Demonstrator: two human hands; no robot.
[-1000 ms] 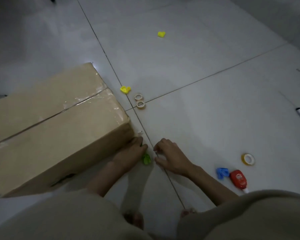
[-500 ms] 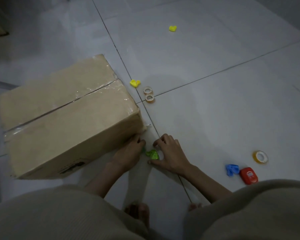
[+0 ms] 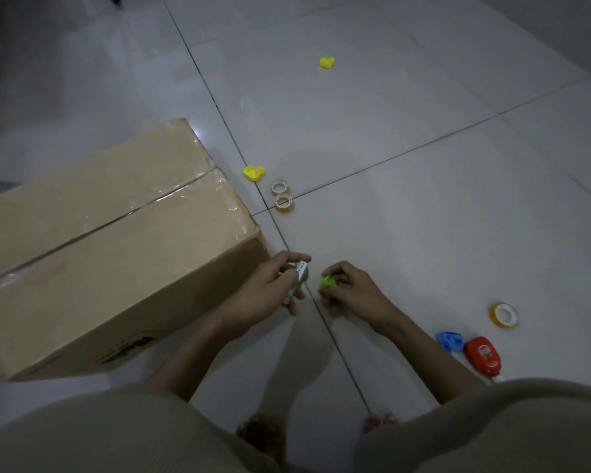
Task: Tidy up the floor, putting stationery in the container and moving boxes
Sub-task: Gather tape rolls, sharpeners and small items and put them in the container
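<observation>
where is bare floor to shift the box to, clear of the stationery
Bare tile lies between the two small tape rolls and the larger tape roll, and beyond the cardboard box at far left. Crowded: the box corner by the near yellow clip.

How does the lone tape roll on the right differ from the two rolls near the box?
The lone tape roll is yellow-tinted; the two rolls are pale beige. The lone tape roll lies by itself; the two rolls sit side by side. All lie flat on the floor, holes up.

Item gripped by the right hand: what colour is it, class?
The item is bright green; head view shows it best.
</observation>
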